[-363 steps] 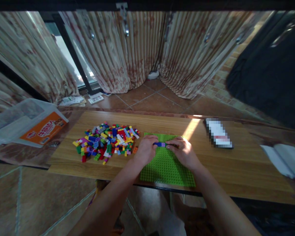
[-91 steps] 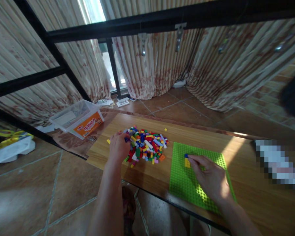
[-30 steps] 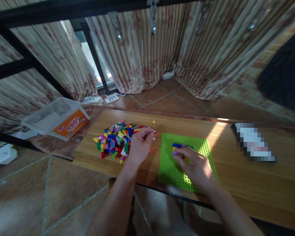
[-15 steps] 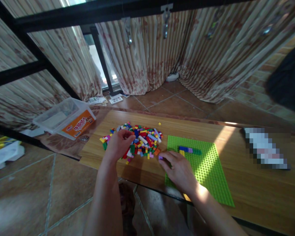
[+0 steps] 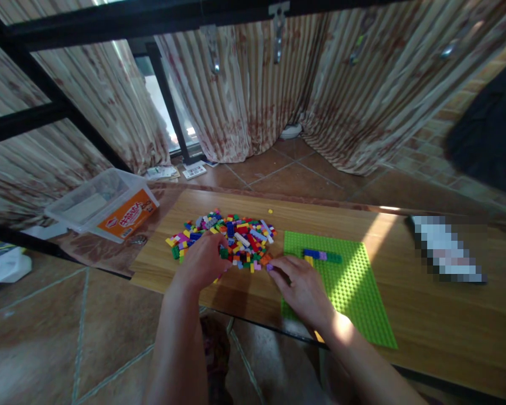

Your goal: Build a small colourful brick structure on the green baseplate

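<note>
While your left hand point(image 5: 204, 261) is in the pile of loose bricks point(image 5: 245, 239), hold the small purple brick point(image 5: 270, 267) clear of it

Your right hand has its thumb and fingertips nearly together, pinching that small purple brick just past the left edge of the green baseplate point(image 5: 362, 315). Whether the brick touches the table point(image 5: 455, 332) is too small to tell. Your left hand is half curled over the near side of the pile, its thumb and forefinger close to a dark green brick point(image 5: 224, 252); you cannot tell from here whether it has hold of anything.

On the baseplate lies a row of bricks point(image 5: 322, 256), blue at the left, purple in the middle and green at the right, with a yellow brick point(image 5: 308, 261) on the near side of its blue end.

To search well, spread the bricks with light fingertip strokes rather than digging, so that hidden ones show and none skid off. Lift your right fingertips a little: they are right beside an orange brick point(image 5: 266, 259) at the pile's edge and could knock it. A gentle grip on the brick's sides should leave its studs free for pressing. Mind your right forearm too, since it hangs over the baseplate's near edge and could nudge the plate out of line.
</note>
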A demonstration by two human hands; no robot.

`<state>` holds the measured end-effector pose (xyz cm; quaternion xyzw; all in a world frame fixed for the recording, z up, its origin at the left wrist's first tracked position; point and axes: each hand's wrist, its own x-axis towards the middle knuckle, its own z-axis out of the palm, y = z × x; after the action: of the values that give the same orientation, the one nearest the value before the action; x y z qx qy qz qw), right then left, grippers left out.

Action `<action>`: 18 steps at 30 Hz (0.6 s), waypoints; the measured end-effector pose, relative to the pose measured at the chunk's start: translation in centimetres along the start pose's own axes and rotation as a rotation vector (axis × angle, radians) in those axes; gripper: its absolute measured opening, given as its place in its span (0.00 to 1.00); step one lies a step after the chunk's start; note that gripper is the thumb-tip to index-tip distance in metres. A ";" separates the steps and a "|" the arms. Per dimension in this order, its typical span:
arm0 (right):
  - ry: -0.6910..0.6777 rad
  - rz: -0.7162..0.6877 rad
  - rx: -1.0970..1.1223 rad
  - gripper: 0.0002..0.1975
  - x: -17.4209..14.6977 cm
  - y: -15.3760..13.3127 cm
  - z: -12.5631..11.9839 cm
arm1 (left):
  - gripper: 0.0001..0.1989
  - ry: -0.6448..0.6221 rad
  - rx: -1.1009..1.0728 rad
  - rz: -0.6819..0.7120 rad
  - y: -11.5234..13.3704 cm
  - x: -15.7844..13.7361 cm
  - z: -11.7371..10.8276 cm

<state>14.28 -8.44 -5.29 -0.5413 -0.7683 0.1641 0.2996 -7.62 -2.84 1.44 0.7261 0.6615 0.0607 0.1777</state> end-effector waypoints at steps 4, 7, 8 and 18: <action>0.011 -0.003 -0.016 0.09 -0.2 0.3 -0.3 | 0.12 -0.022 0.007 0.003 0.1 0.3 0.2; 0.010 -0.008 -0.031 0.09 -0.4 0.4 -0.6 | 0.10 -0.022 -0.026 0.031 -0.2 0.4 0.2; 0.006 -0.009 -0.034 0.09 -0.4 0.4 -0.7 | 0.10 -0.011 -0.051 0.054 -0.2 0.4 0.2; -0.048 -0.003 -0.091 0.09 -0.2 0.1 -0.7 | 0.13 -0.085 -0.409 0.271 2.3 0.1 1.2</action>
<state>14.89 -8.65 -4.89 -0.5493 -0.7827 0.1412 0.2564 -5.12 -3.11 1.12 0.7589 0.5239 0.1859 0.3391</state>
